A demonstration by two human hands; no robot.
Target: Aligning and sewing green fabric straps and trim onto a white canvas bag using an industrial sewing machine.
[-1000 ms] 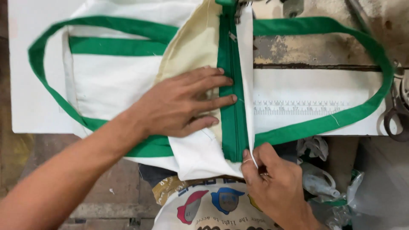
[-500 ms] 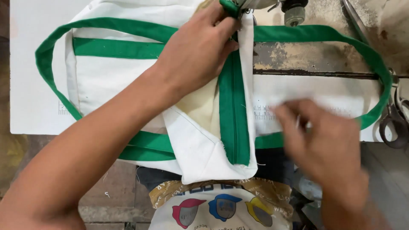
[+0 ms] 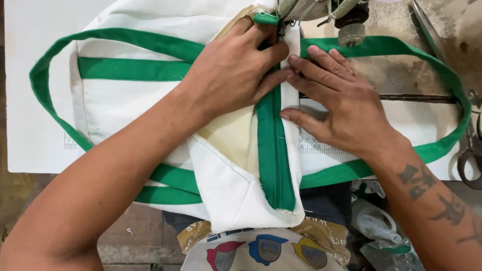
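Note:
A white fabric bag (image 3: 135,105) with green straps and a green trim strip (image 3: 273,160) lies on a white sewing table (image 3: 30,140). My left hand (image 3: 233,75) presses flat on the bag's cream lining, fingertips at the trim just below the sewing machine's presser foot (image 3: 281,22). On the other side of the trim my right hand (image 3: 336,103) lies flat, fingers spread on the white fabric, thumb touching the seam edge. Both hands hold the fabric down; neither grips it.
The sewing machine head (image 3: 326,12) sits at the top centre. A green strap loop (image 3: 442,85) curves over the worn table on the right, near scissors (image 3: 472,150) at the right edge. Printed sacks and plastic bags (image 3: 376,231) lie below the table's front edge.
My left hand slid up the bag toward the presser foot. My right hand left the bag's lower corner, rose, and now lies flat beside the green trim.

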